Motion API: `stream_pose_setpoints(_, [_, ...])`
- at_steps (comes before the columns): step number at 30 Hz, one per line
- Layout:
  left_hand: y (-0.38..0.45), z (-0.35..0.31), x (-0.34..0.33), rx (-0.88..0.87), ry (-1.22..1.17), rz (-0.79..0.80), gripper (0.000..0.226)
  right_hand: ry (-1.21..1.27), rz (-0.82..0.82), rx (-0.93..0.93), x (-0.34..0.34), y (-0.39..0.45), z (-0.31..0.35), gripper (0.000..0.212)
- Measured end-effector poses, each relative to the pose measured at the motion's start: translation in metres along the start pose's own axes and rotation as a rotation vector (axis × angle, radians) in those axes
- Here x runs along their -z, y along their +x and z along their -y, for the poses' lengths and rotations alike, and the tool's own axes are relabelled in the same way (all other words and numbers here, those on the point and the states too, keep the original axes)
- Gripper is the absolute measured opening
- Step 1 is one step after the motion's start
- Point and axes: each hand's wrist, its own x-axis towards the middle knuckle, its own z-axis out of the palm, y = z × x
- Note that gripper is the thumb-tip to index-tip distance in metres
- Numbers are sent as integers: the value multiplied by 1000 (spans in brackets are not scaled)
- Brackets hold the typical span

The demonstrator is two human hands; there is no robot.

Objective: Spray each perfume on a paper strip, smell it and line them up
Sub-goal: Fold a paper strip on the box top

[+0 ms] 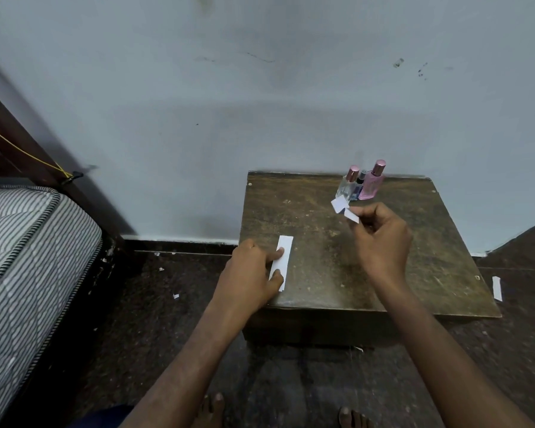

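Three perfume bottles stand together at the back of the low wooden table (414,273): a clear one with a rose cap (347,186), a small dark-capped blue one (359,188) and a pink one (372,183). A white paper strip (283,251) lies flat near the table's left edge, and my left hand (250,273) presses on it with fingertips and thumb. My right hand (380,239) is raised above the table in front of the bottles, pinching folded white paper strips (343,208).
Another paper strip (496,288) lies on the dark floor beside the table's right edge, with small paper scraps (175,296) on the floor to the left. A striped mattress (28,257) and a wooden bed post (28,143) are at far left. The wall is directly behind the table.
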Motion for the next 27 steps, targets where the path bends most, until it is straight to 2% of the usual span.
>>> stream_pose_setpoints(4, [5,-1,4,33,-79,-49,45,-71,233,88,-2,-13,-10,19])
stream_pose_setpoints(9, [3,-3,2,55,-50,-74,42,-379,440,383,2,-23,-27,26])
stream_pose_setpoints(15, [1,-7,5,17,-55,-135,33,-529,644,465,23,-25,-32,46])
stream_pose_setpoints(17, [0,-12,4,-26,-60,-171,29,-504,647,470,26,-24,-29,42])
stream_pose_setpoints(19, [0,-18,1,-73,-57,-210,26,-451,573,428,24,-23,-29,32])
stream_pose_setpoints(22, [5,-27,-6,-124,-32,-223,26,-545,494,399,17,-21,-31,43])
stream_pose_setpoints(24, [9,-32,-11,-135,-8,-207,28,-677,550,449,14,-24,-33,48])
stream_pose_setpoints(27, [13,-38,-16,-132,1,-166,32,-687,655,496,14,-21,-36,50])
